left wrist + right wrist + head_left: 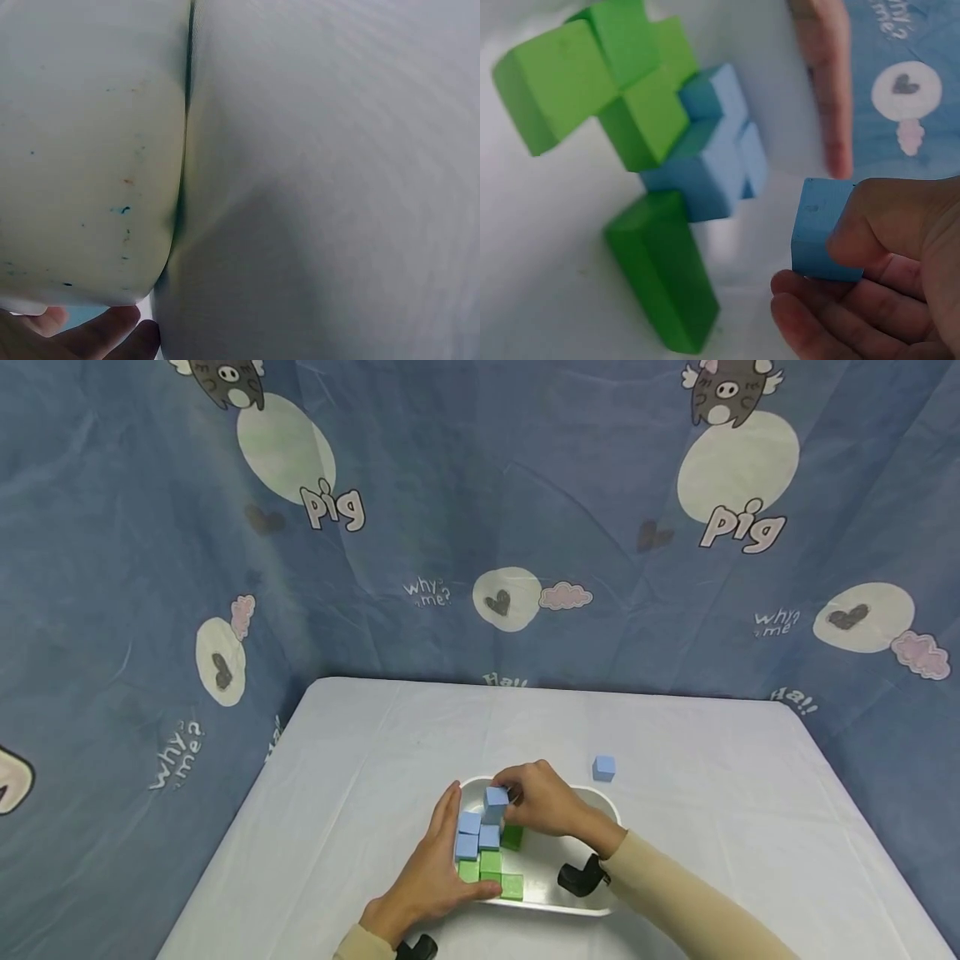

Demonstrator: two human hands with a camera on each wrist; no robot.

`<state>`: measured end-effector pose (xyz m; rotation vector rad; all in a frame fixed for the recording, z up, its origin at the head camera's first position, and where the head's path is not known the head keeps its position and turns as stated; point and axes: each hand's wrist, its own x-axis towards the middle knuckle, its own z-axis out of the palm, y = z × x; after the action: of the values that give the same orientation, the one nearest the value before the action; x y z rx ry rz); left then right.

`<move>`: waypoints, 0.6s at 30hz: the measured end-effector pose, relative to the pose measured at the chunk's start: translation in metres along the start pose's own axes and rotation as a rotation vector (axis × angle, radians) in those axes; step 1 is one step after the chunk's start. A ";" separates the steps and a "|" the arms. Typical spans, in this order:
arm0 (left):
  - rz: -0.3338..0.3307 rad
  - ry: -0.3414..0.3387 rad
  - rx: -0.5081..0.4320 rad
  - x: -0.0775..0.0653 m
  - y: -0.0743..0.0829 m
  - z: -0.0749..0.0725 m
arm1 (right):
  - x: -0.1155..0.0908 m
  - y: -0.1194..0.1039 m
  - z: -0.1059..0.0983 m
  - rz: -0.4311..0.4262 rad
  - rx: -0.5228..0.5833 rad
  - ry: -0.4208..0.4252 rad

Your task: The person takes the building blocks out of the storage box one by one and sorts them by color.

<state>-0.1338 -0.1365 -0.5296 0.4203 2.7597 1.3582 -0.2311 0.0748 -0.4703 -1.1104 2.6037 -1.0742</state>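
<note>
One blue block (819,225), pinched between thumb and fingers of the right hand (546,799), at the far left of the tray (558,893); whether it touches the tray floor cannot be told. One left hand (431,878), spread, holding nothing between fingers and thumb: fingers straight along the tray's left side, thumb over the near rim beside the green blocks (555,86). Three further blue blocks (467,847), clustered nearest the held one. Four light-green blocks, grouped adjoining these on the near side. One dark-green block (664,274), oblong, tilted askew beside the cluster. One loose blue block (603,768), on the white table (712,793) beyond the tray. Two beige sleeves (682,893). One blue curtain (585,527), printed with pigs, hearts and lettering, behind.
</note>
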 end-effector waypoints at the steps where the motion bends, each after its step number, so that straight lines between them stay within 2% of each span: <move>1: -0.005 -0.001 -0.002 0.000 0.000 0.000 | 0.000 -0.001 -0.003 0.009 0.009 0.001; 6: -0.031 -0.010 -0.014 -0.001 0.001 0.000 | -0.003 -0.003 -0.016 0.029 0.043 0.012; 18: -0.030 0.006 0.000 0.000 0.002 0.001 | -0.010 0.004 -0.048 0.085 0.060 0.102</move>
<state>-0.1334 -0.1346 -0.5284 0.3736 2.7589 1.3546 -0.2435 0.1104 -0.4393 -0.9477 2.6493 -1.2114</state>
